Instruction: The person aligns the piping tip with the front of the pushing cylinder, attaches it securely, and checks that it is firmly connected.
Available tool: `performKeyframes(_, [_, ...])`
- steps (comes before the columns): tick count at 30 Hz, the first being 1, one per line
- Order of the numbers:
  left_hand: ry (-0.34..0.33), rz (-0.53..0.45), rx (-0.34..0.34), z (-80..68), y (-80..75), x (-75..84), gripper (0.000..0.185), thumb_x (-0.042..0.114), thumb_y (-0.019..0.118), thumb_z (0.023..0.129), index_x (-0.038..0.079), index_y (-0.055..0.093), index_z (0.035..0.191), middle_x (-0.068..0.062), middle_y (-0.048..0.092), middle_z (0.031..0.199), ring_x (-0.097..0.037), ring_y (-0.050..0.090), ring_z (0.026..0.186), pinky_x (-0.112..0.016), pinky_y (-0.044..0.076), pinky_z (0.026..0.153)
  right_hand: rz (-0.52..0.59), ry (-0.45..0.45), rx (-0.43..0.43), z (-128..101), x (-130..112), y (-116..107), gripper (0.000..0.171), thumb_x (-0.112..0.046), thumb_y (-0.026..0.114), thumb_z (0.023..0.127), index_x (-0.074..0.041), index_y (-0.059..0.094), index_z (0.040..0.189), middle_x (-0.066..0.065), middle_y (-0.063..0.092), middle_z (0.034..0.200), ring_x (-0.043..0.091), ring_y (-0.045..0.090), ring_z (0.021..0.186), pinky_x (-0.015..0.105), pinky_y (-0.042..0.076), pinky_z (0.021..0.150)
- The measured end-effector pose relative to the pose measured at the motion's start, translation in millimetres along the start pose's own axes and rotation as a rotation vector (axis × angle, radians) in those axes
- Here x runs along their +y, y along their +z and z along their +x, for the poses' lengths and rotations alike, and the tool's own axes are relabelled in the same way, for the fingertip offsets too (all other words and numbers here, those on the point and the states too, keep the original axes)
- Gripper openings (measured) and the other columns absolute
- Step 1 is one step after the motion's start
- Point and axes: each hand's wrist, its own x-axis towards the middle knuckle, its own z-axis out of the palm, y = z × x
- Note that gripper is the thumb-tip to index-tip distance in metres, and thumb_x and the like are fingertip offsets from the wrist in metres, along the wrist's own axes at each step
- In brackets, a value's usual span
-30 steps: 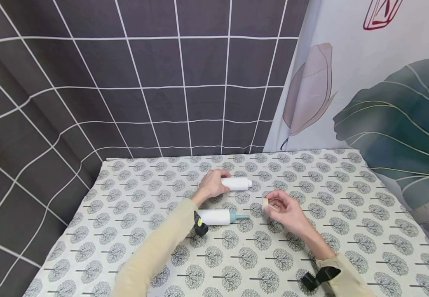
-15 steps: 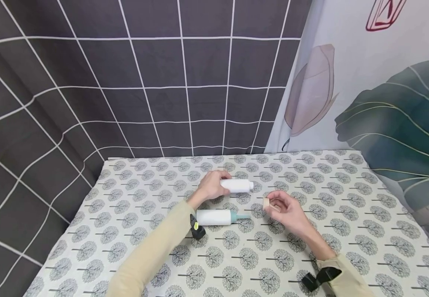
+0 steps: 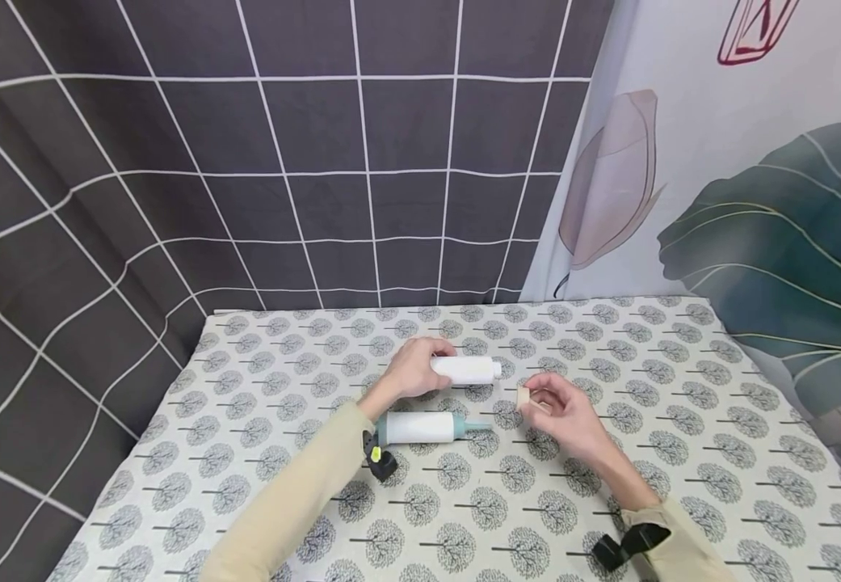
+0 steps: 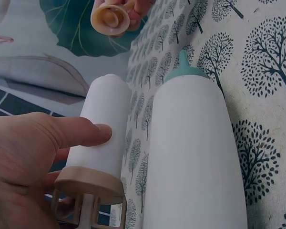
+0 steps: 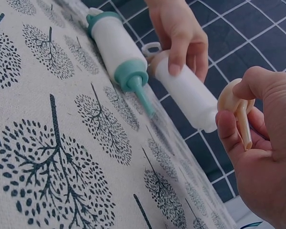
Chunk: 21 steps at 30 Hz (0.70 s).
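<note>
My left hand [image 3: 411, 369] holds a white syringe tube [image 3: 469, 370] by its rear part, its bare spout pointing right. In the left wrist view, the thumb lies along this tube [image 4: 105, 109], just ahead of its beige end ring [image 4: 90, 182] and handle. My right hand [image 3: 569, 416] pinches a beige nozzle cap [image 5: 236, 98] between thumb and fingers. A gap separates the cap from the spout. A second white syringe tube [image 3: 420, 427], with a green nozzle [image 5: 144, 98] and green rear end, lies nearer me on the cloth, touched by neither hand.
A tree-print cloth [image 3: 507, 517] covers the table. Behind it hangs a dark curtain [image 3: 318, 202] with a white grid. A pale curtain with leaf prints [image 3: 791, 210] hangs at the right. Each wrist wears a black camera strap [image 3: 631, 546].
My left wrist has shifted slightly left and toward me, uncovering the green rear end of the near syringe tube. Both hands keep their holds, and the right hand has hardly moved.
</note>
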Motion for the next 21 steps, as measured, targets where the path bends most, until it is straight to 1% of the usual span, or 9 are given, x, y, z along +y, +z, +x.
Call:
performKeyframes(4, [0.013,0.004,0.001,-5.1,-3.1,0.6,0.043,0.009,0.086,0.072,0.013,0.073,0.113,-0.002,0.071,0.11,-0.02,0.061,0.097,-0.039,0.046,0.087,-0.009,0.025,0.003,0.3,-1.3,0.0,0.038,0.004,0.07,0.084,0.01,0.052,0.117,0.019,0.062,0.103,0.022,0.063,0.09,0.023,0.054,0.08])
performKeyframes(8, [0.026,0.002,0.0,-11.9,-6.8,2.9,0.041,0.01,0.086,0.072,0.014,0.074,0.111,-0.001,0.07,0.107,-0.019,0.061,0.095,-0.038,0.046,0.086,-0.014,0.042,0.002,1.8,-2.2,0.7,0.037,0.005,0.069,0.084,0.008,0.053,0.117,0.019,0.062,0.103,0.021,0.063,0.089,0.024,0.054,0.078])
performKeyframes(14, [0.047,-0.001,-0.015,-21.9,-11.5,10.5,0.043,0.01,0.086,0.073,0.015,0.074,0.113,0.0,0.07,0.106,-0.018,0.061,0.094,-0.039,0.047,0.085,-0.021,0.023,0.003,2.8,-3.8,2.0,0.035,0.007,0.068,0.084,0.01,0.053,0.116,0.02,0.061,0.103,0.021,0.062,0.09,0.023,0.054,0.078])
performKeyframes(17, [0.049,-0.009,-0.032,-27.7,-13.7,15.1,0.044,0.008,0.085,0.073,0.013,0.072,0.115,-0.002,0.071,0.107,-0.018,0.062,0.094,-0.04,0.047,0.086,-0.017,0.019,0.005,2.8,-5.6,3.5,0.035,0.008,0.067,0.084,0.01,0.053,0.116,0.02,0.061,0.103,0.024,0.062,0.092,0.023,0.054,0.078])
performKeyframes(21, [0.047,-0.023,-0.04,-35.2,-15.8,20.0,0.044,0.007,0.085,0.073,0.012,0.072,0.115,-0.002,0.071,0.107,-0.019,0.061,0.093,-0.041,0.047,0.086,-0.007,0.022,0.001,3.2,-7.0,5.4,0.034,0.009,0.066,0.084,0.01,0.053,0.116,0.021,0.062,0.103,0.033,0.063,0.093,0.024,0.055,0.078])
